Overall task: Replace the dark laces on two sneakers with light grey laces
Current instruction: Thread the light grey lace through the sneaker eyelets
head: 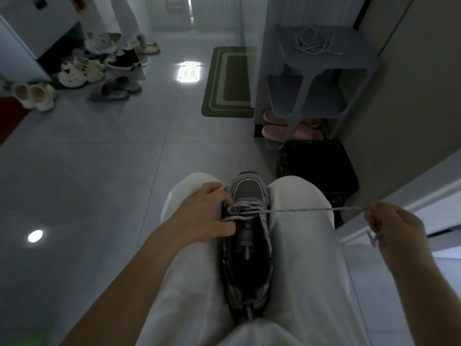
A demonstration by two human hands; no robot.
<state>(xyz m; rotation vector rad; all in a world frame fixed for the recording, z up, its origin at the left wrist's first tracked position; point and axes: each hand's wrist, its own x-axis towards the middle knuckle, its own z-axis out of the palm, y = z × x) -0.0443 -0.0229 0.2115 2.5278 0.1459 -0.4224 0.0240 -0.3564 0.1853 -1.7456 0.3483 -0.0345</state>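
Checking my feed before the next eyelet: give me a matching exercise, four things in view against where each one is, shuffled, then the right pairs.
Things:
1. sneaker
2. threaded lace
3. coiled lace
4. pink slippers

Places:
A. on the top shelf of the grey rack
B. held between the legs
C. stretched taut out to the right hand
D. at the bottom of the rack

Pairs: 1-B, 2-C, 3-A, 4-D.
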